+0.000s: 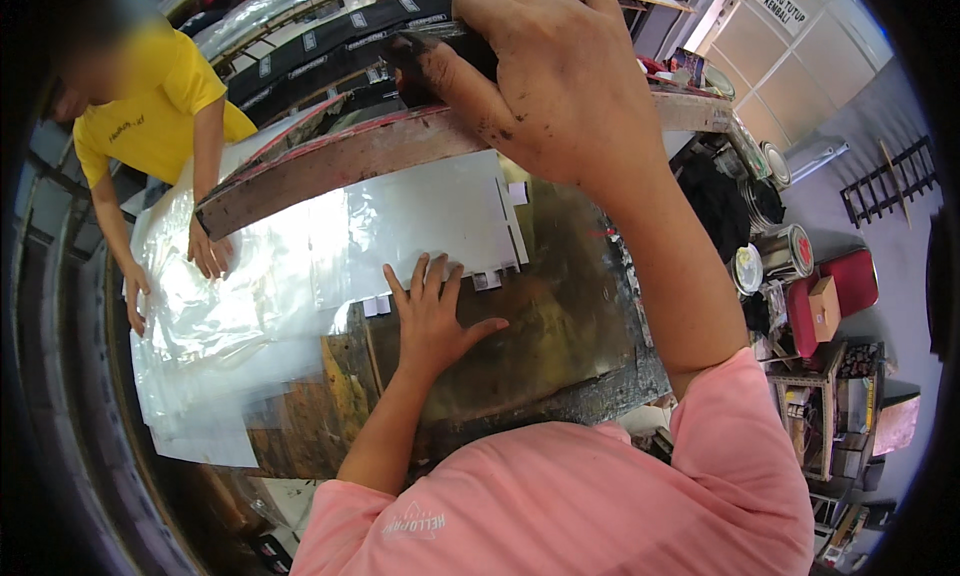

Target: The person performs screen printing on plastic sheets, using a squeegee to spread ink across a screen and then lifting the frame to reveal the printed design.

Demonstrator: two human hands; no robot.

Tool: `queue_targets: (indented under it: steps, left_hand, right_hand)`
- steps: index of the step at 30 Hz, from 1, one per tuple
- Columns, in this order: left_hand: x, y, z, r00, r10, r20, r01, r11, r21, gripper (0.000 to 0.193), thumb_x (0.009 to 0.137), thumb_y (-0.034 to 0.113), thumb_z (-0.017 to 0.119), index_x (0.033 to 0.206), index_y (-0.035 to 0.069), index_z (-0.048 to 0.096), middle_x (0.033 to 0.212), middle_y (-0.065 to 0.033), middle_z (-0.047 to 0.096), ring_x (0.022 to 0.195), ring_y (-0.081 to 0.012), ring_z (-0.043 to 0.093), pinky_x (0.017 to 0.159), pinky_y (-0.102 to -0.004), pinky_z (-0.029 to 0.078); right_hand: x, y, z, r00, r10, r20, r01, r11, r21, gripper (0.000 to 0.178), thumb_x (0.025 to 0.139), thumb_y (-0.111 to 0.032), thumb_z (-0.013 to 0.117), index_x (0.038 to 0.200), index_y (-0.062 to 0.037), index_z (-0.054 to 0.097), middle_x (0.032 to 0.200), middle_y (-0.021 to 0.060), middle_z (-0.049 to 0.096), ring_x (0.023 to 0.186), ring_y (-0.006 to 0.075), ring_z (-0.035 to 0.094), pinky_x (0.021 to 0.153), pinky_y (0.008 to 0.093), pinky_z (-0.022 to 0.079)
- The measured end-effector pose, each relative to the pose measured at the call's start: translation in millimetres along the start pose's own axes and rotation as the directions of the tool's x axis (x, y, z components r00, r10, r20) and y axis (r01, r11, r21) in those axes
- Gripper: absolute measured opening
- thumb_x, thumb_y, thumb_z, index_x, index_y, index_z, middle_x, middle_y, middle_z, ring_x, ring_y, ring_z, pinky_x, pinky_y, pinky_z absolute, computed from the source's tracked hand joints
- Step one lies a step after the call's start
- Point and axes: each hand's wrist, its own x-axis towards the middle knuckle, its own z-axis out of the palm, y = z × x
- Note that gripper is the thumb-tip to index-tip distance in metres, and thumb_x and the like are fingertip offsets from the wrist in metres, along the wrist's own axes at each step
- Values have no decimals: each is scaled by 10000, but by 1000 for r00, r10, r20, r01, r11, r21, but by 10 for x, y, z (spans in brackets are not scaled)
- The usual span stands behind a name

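My left hand (432,311) lies flat with fingers spread, its fingertips on the near edge of a white sheet (430,211) and its thumb over the dark, stained board (560,306). Small pale tabs (486,280) stand along the sheet's edges. Higher up, my right hand (555,71) is closed around a black, ink-smeared thing (475,51), its thumb stained dark; the thing's kind is mostly hidden. Below this hand runs the wooden side of a printing screen frame (340,181), raised and slanting above the sheet. Whether the hand touches the frame is unclear.
At the left, a person in a yellow shirt (150,106) has both hands at clear plastic sheeting (210,316) over the table. Black strips with white labels (330,41) lie beyond the frame. Tins (785,251), a red chair (850,281) and a shelf (815,426) stand at the right.
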Motion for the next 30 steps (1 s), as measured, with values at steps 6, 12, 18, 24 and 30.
queue_targets:
  steps: [6,12,18,24,30]
  left_hand:
    - [37,25,7,1000,-2,22,2,1000,-13,991,729,774,797,1369,33,647,1465,-170,570,1479,-399,440,1247,-770,32]
    - [-35,-61,37,1000,0,-8,0,1000,-30,984,746,787,772,1356,23,660,1466,-175,571,1478,-400,447,1250,-772,23]
    - [-54,-102,51,1000,-16,12,17,998,-66,981,774,812,722,1347,18,676,1470,-189,565,1483,-410,433,1243,-787,19]
    - [-122,-136,145,998,10,-63,-16,994,-107,992,802,838,663,1346,8,673,1462,-200,562,1485,-414,419,1234,-800,31]
    - [-148,-126,114,998,12,-63,-19,994,-108,974,826,828,648,1332,-5,673,1429,-193,560,1473,-417,423,1236,-797,48]
  right_hand:
    - [1,51,10,1000,12,18,-11,1000,-18,410,984,-436,664,925,-32,630,867,167,669,897,350,657,884,486,412]
    - [-43,70,150,998,-64,-30,61,995,-79,376,997,-380,599,1101,-27,674,1015,198,708,1012,408,661,929,499,421]
    - [-105,30,116,999,8,53,-2,992,-125,359,998,-304,568,1189,-14,660,1119,239,697,1087,444,628,1018,483,417]
    - [-127,28,110,999,-24,25,27,992,-124,357,990,-288,602,1192,2,650,1057,215,680,1033,415,627,975,467,411]
    - [-137,-30,79,994,48,101,-36,993,-115,367,975,-261,605,1219,10,645,1106,225,689,1037,415,615,999,450,411]
